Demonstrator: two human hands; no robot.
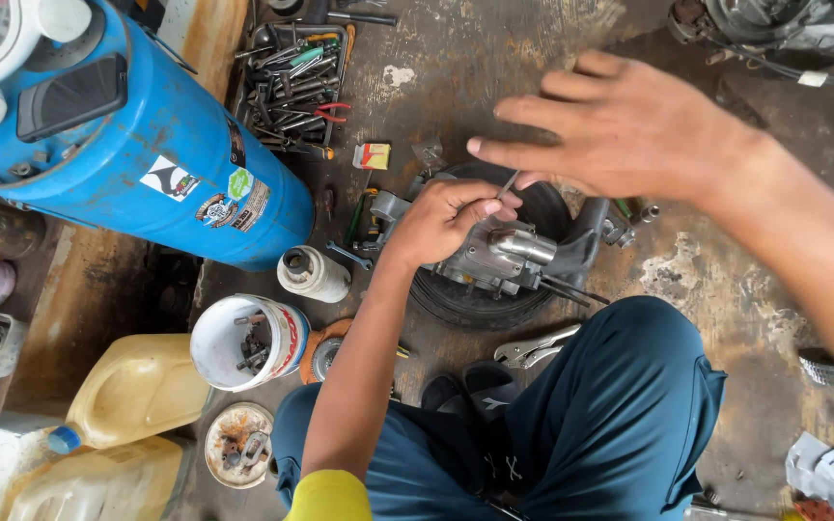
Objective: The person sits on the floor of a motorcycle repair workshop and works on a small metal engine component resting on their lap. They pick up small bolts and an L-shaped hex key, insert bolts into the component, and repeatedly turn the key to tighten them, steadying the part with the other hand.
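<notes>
**A thin tool pinched over the engine part on the tyre**

You sit on the stained floor [726, 270] with the work between your knees. Your left hand [448, 220] is closed in a pinch on a thin metal tool [508, 182], whose shaft rises from thumb and forefinger toward the right hand. That grip near the lower end likely gives you fine control of the tip, which is hidden behind your fingers.

Your right hand [620, 123] hovers above with fingers spread flat, holding nothing; it is blurred, and its fingertips hang close over the tool's upper end.

The grey metal engine part [509, 253] lies on a black tyre [475, 299], just under the left hand. The tyre seems to serve as a soft cradle, keeping the casting off the floor and steady.

Locking pliers [536, 347] rest beside the tyre near your right knee. A tray of spanners and pliers [293, 89] sits farther out, next to the blue drum [137, 145]. A white tub of bolts [248, 342] stands at your left, near yellow jerrycans [137, 386].
</notes>
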